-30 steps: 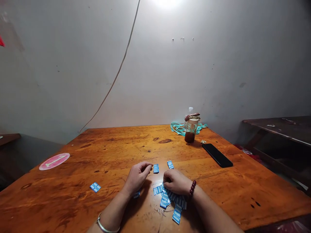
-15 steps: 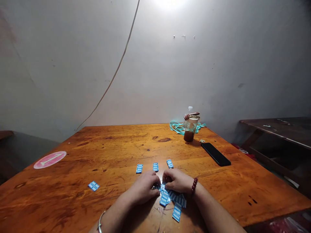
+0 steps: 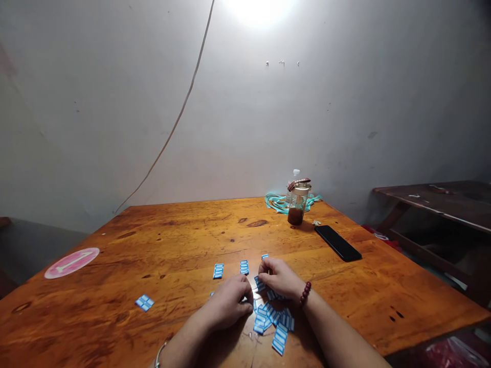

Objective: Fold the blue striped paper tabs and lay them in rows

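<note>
Small blue-and-white cards lie in a loose, overlapping pile (image 3: pixel 272 318) on the wooden table. My right hand (image 3: pixel 282 278), with a dark red bead bracelet, pinches one blue-and-white card (image 3: pixel 260 284) just above the pile. At the pile's left edge my left hand (image 3: pixel 232 300) has its fingers curled together; a sliver of blue shows at its fingertips, too small to make out. Beyond the hands are a card group on the left (image 3: pixel 218 271), another in the middle (image 3: pixel 244 267), and a third (image 3: pixel 265 257) partly hidden by my right hand.
A separate blue-and-white card group (image 3: pixel 144 302) lies at the left, near a pink oval sticker (image 3: pixel 72 263). At the right are a black phone (image 3: pixel 337 243), a cup of brown liquid (image 3: pixel 296 214), a clear bottle (image 3: pixel 295 175) and a turquoise strap (image 3: pixel 273 202).
My right hand has lifted slightly off the pile with a card in its fingers, partly covering the right card group. My left hand stays beside the pile. The view has shifted a little.
</note>
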Tool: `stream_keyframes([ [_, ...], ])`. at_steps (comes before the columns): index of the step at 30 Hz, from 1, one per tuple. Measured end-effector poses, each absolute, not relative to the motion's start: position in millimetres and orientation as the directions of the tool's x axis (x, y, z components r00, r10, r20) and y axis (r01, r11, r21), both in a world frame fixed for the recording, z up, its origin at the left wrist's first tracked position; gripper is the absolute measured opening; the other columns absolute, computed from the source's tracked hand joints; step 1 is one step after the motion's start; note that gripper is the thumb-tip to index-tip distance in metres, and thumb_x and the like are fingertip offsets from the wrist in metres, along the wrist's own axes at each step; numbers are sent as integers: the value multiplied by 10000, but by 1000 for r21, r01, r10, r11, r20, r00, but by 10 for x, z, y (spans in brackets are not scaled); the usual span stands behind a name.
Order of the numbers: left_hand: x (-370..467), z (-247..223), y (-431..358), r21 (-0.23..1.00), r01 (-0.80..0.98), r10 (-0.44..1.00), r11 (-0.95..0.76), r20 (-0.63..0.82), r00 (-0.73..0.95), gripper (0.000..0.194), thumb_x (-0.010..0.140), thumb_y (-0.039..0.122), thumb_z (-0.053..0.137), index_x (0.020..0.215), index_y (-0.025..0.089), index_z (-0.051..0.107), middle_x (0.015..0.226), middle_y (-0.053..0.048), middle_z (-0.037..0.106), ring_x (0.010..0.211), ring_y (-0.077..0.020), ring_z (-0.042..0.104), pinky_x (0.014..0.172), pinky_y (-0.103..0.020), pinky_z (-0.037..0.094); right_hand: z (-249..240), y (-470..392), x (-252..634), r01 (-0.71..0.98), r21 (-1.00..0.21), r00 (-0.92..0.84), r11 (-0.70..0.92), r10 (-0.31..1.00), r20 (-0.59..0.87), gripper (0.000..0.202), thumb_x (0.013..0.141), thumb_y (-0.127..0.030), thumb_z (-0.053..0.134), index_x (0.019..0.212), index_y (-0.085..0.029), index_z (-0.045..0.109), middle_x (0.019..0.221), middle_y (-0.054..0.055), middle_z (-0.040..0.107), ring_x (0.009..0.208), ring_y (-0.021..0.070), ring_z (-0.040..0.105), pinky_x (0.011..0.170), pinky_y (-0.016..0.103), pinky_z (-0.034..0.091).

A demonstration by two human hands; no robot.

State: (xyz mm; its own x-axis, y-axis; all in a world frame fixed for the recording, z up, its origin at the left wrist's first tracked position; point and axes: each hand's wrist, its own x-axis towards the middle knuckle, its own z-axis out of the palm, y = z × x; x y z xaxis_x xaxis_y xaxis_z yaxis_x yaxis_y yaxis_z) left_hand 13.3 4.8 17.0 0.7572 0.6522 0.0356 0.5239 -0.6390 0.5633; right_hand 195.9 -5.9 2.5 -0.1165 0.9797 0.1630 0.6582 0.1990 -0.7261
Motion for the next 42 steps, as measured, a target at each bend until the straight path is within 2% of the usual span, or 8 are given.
stream_keyframes([
  [3, 128, 168, 48, 555, 532, 665, -639, 52, 745, 166, 625, 186, 559, 787, 211, 588, 857, -4, 522, 790, -164, 463, 669, -235, 350, 25, -51, 1938, 577, -788, -95, 217, 975, 199, 73, 678, -130, 450, 661, -151, 517, 621, -25, 517, 572, 78, 459, 499, 159, 334],
  [8, 137, 159, 45, 548, 529, 648, -647, 30, 761, 115, 625, 180, 557, 731, 206, 593, 849, -4, 519, 805, -167, 461, 677, -235, 348, 4, -17, 1947, 344, -914, -14, 214, 975, 223, 61, 683, -152, 477, 622, -157, 477, 588, -41, 468, 543, 74, 436, 495, 165, 353],
  [17, 152, 186, 8, 569, 486, 612, -663, 37, 790, 42, 608, 147, 554, 632, 181, 550, 786, 12, 535, 738, -135, 464, 616, -201, 342, -16, 12, 1946, 225, -956, 39, 187, 979, 200, 68, 682, -188, 524, 636, -152, 490, 602, -37, 473, 564, 80, 444, 527, 182, 374],
  [23, 145, 112, 23, 550, 537, 641, -640, -3, 767, 173, 609, 191, 577, 779, 213, 601, 744, 23, 598, 668, -134, 491, 546, -201, 320, -34, 29, 1935, 157, -978, 58, 140, 987, 151, 86, 687, -222, 531, 660, -155, 484, 604, -43, 467, 534, 73, 437, 487, 176, 369],
  [28, 146, 156, 15, 539, 521, 627, -662, 17, 779, 92, 640, 178, 537, 676, 194, 619, 695, 12, 599, 661, -133, 502, 570, -208, 332, -11, 15, 1940, 102, -987, 55, 127, 990, 133, 119, 676, -247, 562, 671, -155, 487, 596, -46, 459, 517, 65, 419, 456, 162, 339],
  [33, 132, 269, 72, 771, 390, 809, -504, 262, 527, 98, 709, 182, 469, 677, 171, 562, 700, -1, 570, 661, -128, 502, 596, -213, 366, 176, -64, 1942, -42, -989, -9, 144, 989, 145, 200, 695, -322, 570, 670, -161, 455, 565, -55, 424, 453, 47, 339, 415, 161, 285],
  [36, 140, 269, 122, 909, 229, 884, -349, 237, 403, 106, 719, 237, 498, 676, 154, 549, 622, 5, 555, 592, -121, 490, 547, -213, 363, 233, -118, 1856, -73, -987, -94, 144, 984, 151, 208, 706, -337, 562, 683, -164, 449, 604, -44, 444, 458, 48, 338, 418, 166, 284],
  [42, 209, 223, 147, 992, -12, 906, -125, 120, 407, 174, 642, 290, 620, 642, 137, 538, 549, 32, 509, 508, -91, 444, 486, -203, 334, 125, -145, 1676, 152, -960, -62, 236, 971, 229, 194, 726, -305, 550, 641, -164, 447, 587, -46, 402, 533, 70, 369, 477, 175, 309],
])
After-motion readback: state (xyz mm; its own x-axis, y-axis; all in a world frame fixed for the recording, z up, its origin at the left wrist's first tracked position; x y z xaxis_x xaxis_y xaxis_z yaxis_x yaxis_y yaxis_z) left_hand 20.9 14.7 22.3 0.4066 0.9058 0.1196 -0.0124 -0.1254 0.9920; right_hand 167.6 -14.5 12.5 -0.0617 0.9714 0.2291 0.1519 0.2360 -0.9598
